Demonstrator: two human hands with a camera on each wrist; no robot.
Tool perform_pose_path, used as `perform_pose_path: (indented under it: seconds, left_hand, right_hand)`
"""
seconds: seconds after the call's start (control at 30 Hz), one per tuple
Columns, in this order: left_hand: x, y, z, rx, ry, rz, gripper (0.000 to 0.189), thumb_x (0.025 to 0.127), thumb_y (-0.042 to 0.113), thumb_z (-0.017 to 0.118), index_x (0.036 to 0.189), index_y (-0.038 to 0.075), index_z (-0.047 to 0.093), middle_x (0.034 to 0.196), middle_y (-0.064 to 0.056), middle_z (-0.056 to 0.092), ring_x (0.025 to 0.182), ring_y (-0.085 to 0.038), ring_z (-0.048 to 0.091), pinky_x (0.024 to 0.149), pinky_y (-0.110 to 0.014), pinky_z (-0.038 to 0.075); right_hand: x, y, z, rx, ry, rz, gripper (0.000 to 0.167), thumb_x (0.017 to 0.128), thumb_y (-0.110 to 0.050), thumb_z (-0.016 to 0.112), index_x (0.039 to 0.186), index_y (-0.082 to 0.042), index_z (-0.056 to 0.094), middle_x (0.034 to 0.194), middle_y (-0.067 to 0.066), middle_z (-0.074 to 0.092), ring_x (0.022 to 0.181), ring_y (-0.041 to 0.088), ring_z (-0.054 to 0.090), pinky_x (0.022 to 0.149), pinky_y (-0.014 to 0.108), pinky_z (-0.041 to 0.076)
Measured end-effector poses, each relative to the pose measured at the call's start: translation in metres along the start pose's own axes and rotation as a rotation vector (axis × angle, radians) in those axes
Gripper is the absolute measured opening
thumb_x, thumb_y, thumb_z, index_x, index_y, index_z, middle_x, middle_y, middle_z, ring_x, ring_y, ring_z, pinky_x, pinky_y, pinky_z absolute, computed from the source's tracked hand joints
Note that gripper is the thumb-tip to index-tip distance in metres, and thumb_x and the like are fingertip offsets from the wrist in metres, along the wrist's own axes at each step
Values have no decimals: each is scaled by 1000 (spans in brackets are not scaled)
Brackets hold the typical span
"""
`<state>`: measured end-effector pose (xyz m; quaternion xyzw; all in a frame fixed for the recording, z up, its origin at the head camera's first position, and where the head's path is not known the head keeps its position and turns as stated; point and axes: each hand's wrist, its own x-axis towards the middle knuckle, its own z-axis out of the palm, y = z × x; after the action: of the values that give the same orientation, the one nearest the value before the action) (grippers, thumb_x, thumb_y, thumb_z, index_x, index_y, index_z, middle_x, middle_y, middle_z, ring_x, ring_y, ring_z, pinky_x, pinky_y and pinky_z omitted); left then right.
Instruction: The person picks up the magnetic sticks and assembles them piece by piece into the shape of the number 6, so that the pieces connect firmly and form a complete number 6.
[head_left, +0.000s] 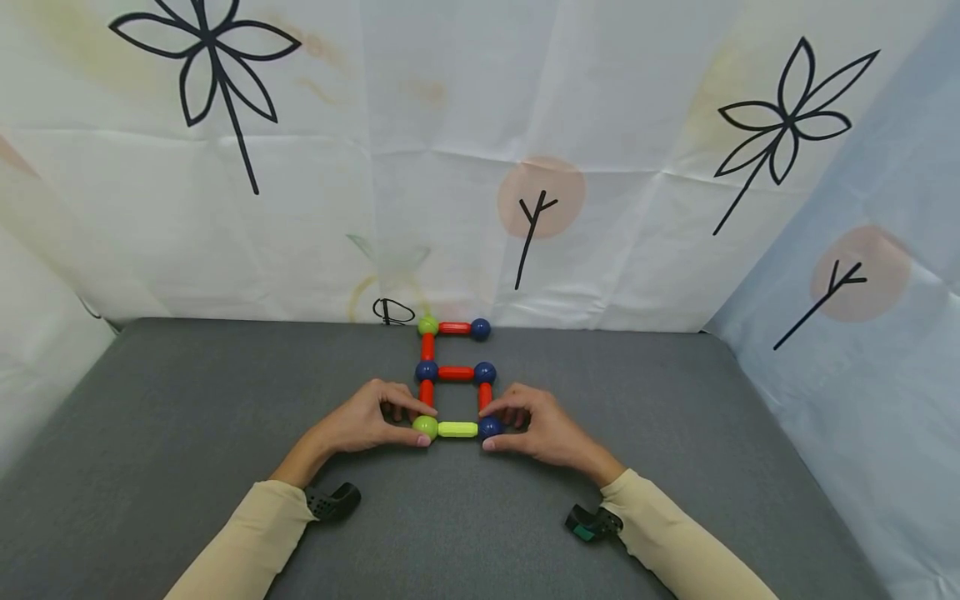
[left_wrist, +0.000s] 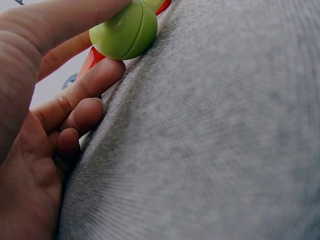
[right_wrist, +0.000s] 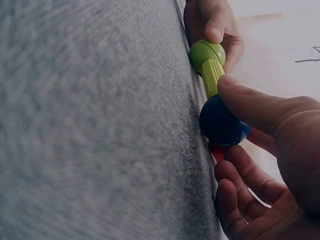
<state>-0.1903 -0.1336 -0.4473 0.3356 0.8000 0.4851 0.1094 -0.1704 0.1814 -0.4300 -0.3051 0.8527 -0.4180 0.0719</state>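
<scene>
Balls and rods lie joined on the grey table in a shape like a 6. At its near left corner, my left hand (head_left: pixel 369 419) pinches a green ball (head_left: pixel 424 428) between thumb and fingers. My right hand (head_left: pixel 546 429) grips the dark blue ball (head_left: pixel 491 427) at the near right corner. A yellow-green rod (head_left: pixel 457 429) joins these two balls. Red rods (head_left: pixel 456 373) and more blue balls (head_left: pixel 426 372) make up the middle. At the far end, another green ball (head_left: pixel 427 326) connects by a red rod to a blue ball (head_left: pixel 481 329).
A white cloth backdrop (head_left: pixel 450 208) with drawn flowers rises behind the table (head_left: pixel 225 400). A bluish cloth panel (head_left: pixel 885 350) stands along the right side. Black wrist straps (head_left: pixel 333 502) sit by both cream sleeves (head_left: pixel 251 533).
</scene>
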Motion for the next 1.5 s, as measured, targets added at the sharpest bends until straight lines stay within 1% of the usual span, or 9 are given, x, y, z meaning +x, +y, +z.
perform_pose_path:
  seconds: [0.47,0.57,0.67,0.73,0.87,0.97,1.1,1.23,1.5]
  left_hand:
    - [0,-2,1,2,-2,0,35,81,30,88,113,17,80,88,7,69,78,-19,58,71,-28,45]
    - [0,-1,1,4,-1,-3,36,81,30,88,113,17,80,88,7,69,78,-19,57,71,-28,45]
    - [0,-1,1,3,-2,-3,36,81,30,88,113,17,80,88,7,69,78,-18,57,71,-28,45]
    - [0,-1,1,1,-3,0,36,81,30,88,113,17,80,88,7,69,78,-18,57,71,-28,46]
    - [0,0,0,6,-2,2,36,81,30,89,113,17,80,88,7,68,79,-18,57,71,-28,45]
    - [0,0,0,13,-3,-4,36,80,30,89,113,17,80,88,7,68,79,-18,57,71,-28,45]
    - [1,-1,1,16,-6,-8,36,81,31,88,113,17,80,88,7,68,78,-18,57,71,-28,45]
    - [1,0,1,12,-6,-9,36,81,30,88,113,17,80,88,7,68,79,-18,57,71,-28,46]
    - [1,1,1,9,-1,-18,35,80,30,89,113,18,81,87,7,68,78,-19,57,71,-28,45]
  right_hand:
    - [-2,2,5,-4,21,-2,41,78,-26,91,115,-16,77,94,-1,58,82,17,54,73,30,46]
    - [-1,4,3,39,25,-7,42,79,-24,91,117,-14,77,95,2,59,83,21,55,73,31,46]
    - [1,7,0,84,65,-25,38,83,-17,86,119,-10,75,96,7,60,82,24,56,72,31,47]
    - [5,10,-2,97,121,-29,34,88,-12,82,120,-7,74,97,10,61,81,24,57,70,30,48]
    - [15,14,-3,75,238,27,33,92,-14,77,124,-7,72,101,11,63,80,19,58,69,29,48]
    - [24,15,-2,42,287,87,37,93,-18,77,128,-8,71,106,11,65,84,18,61,71,30,49]
    - [33,16,-1,-19,301,133,36,93,-19,76,128,-9,71,108,11,66,85,18,62,72,31,49]
    - [37,15,0,-39,299,164,32,93,-19,76,124,-12,74,105,10,67,83,18,62,69,31,48]
    - [39,16,1,-42,289,174,29,95,-21,75,122,-11,75,102,7,68,84,17,62,72,31,49]
